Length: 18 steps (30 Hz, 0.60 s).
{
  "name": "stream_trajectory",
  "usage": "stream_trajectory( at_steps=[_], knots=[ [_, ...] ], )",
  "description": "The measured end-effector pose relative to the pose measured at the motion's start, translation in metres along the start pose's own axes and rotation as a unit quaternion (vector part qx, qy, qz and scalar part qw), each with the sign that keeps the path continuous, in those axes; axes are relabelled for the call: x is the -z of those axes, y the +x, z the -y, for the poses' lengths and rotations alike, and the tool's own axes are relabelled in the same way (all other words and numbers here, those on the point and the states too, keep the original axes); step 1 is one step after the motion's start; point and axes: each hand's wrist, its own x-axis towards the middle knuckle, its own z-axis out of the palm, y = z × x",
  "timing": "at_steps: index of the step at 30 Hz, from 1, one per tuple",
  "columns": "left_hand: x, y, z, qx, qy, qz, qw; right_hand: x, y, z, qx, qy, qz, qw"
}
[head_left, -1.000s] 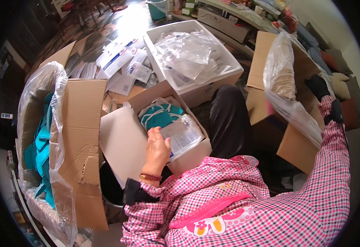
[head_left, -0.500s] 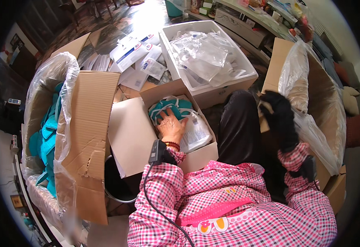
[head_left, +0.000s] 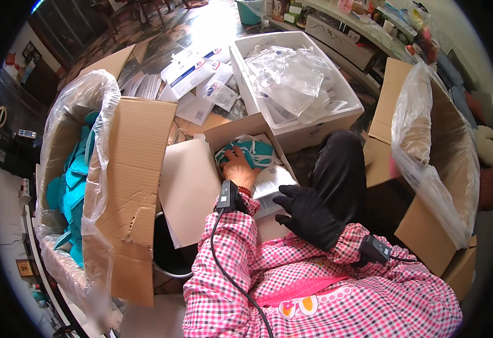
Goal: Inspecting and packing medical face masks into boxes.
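Observation:
Inside a small white-and-brown carton (head_left: 185, 177) lie teal face masks (head_left: 259, 150) with white straps. Next to them is a flat white packet (head_left: 270, 179) with print on it. My bare left hand (head_left: 240, 169) rests on the masks, its fingers apart and partly bent. In a black glove, my right hand (head_left: 309, 213) reaches over the carton's near right side. Its fingers are spread, and their tips are by the packet, with nothing seen in them.
To the left stands a plastic-lined cardboard box (head_left: 136, 197) full of teal masks. A white foam box (head_left: 348, 110) of clear plastic bags is ahead. Flattened printed cartons (head_left: 187, 76) lie on the floor beyond. At the right is another plastic-lined box (head_left: 452, 163).
My right hand has swung left from the right-hand box to the small carton. My left hand stays on the masks, its fingers now more bent. The white packet shows more tilted.

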Motion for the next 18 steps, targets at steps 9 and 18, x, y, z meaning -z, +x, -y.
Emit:
stream_trajectory(
  at_steps=[9, 18],
  knots=[
    [-0.033, 0.007, 0.007, -0.039, 0.111, -0.096, 0.988, -0.021, 0.012, 0.009, 0.049, -0.042, 0.021, 0.998],
    [0.068, -0.029, 0.030, 0.025, -0.224, -0.215, 0.950, -0.052, -0.007, -0.011, -0.005, 0.022, 0.063, 0.998]
  ],
)
